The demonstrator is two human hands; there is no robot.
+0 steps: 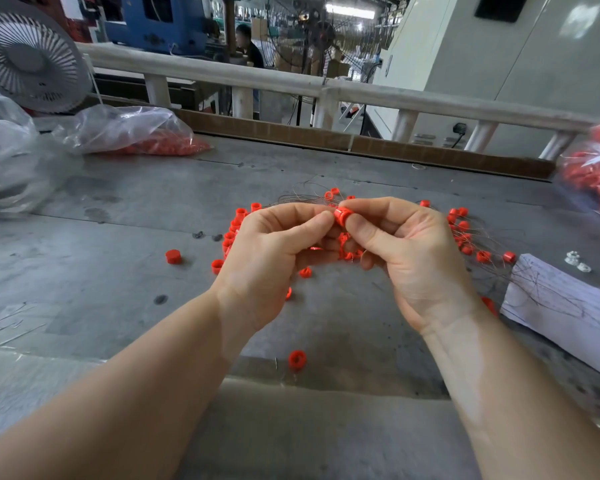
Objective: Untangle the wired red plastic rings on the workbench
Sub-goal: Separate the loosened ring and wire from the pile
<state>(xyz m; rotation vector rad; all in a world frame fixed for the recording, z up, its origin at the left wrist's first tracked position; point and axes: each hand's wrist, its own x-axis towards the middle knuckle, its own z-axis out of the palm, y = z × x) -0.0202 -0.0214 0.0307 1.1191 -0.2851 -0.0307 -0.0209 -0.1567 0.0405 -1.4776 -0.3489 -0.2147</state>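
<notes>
Broadly, item by item, from largest to smallest:

Bench: grey, scuffed, stained slab carrying everything below; a cardboard lip runs along its far edge, likely to stop small parts rolling off.

Desk fan: far left, behind the bench, facing the work area.

Clear plastic bags: one on the far left lying on its side with red parts inside; another at the right edge, also holding red parts. Probably stock, parked well apart from the working spot.

Paper sheet: at the right, near the bench edge, with thin wires straying across it.

Left hand: raised above the bench, thumb and forefinger curled, its grip closed on the held ring from the left side, seemingly to steady it.

Right hand: raised opposite, thumb and forefinger pinching the same ring from the right, lower fingers curled among hanging rings. Two opposed grips suit teasing one piece free.

Wired red plastic rings: a tangle of fine wire and red rings spread on the bench centre, under and beyond both hands, trailing right.

Held ring: lifted clear of the bench between both hands, so its wire can be followed.

Loose rings: one near the front edge, one left of the hands, apparently already free.

White fittings: two, just beyond the paper.
</notes>
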